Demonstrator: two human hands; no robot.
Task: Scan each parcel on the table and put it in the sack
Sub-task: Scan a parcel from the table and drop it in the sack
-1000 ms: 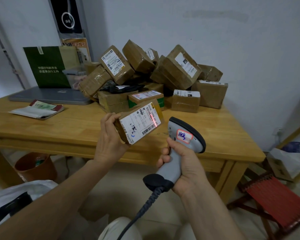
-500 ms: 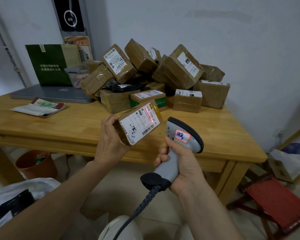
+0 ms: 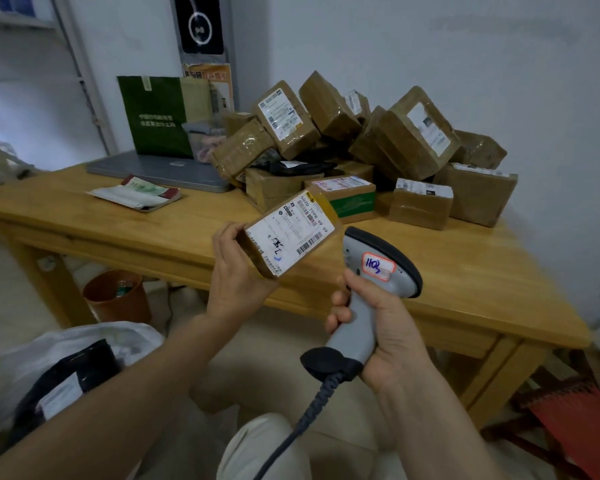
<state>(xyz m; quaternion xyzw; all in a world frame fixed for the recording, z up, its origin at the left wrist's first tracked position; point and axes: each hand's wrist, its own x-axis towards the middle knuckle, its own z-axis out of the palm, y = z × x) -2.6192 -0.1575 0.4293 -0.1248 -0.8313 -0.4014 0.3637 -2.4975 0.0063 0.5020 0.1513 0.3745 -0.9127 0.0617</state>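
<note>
Gone from the label is the red scan line that lay across it a second ago; the parcel [image 3: 288, 233] itself has barely shifted, and more of the sack [image 3: 25, 368] now shows at 8 o'clock in the view. The left hand [image 3: 236, 271] grasps the parcel by its left end, fingers curled round it, and holds it in the air over the near edge of the table [image 3: 465, 271], white label tilted up toward the camera.

At 4 o'clock from the parcel, the right hand [image 3: 378, 327] is wrapped round the grey handle of the scanner [image 3: 378, 271], whose dark-rimmed head sits just beside the parcel's right corner (a white sticker with blue handwriting is stuck on its back). A dark cable [image 3: 291, 434] drops from the handle toward 6 o'clock.

From 12 to 2 o'clock, a pile of parcels [image 3: 361, 140], brown and taped, lies on the far side of the table against the wall. At 10 o'clock lies a closed grey laptop [image 3: 153, 169], with a green bag [image 3: 156, 116] standing behind it and a booklet [image 3: 136, 195] lying in front. A brown bin [image 3: 115, 296] stands under the table at 9 o'clock. The white sack lies open on the floor with a dark packet [image 3: 70, 372] inside. A red stool [image 3: 579, 420] stands at 4 o'clock.
</note>
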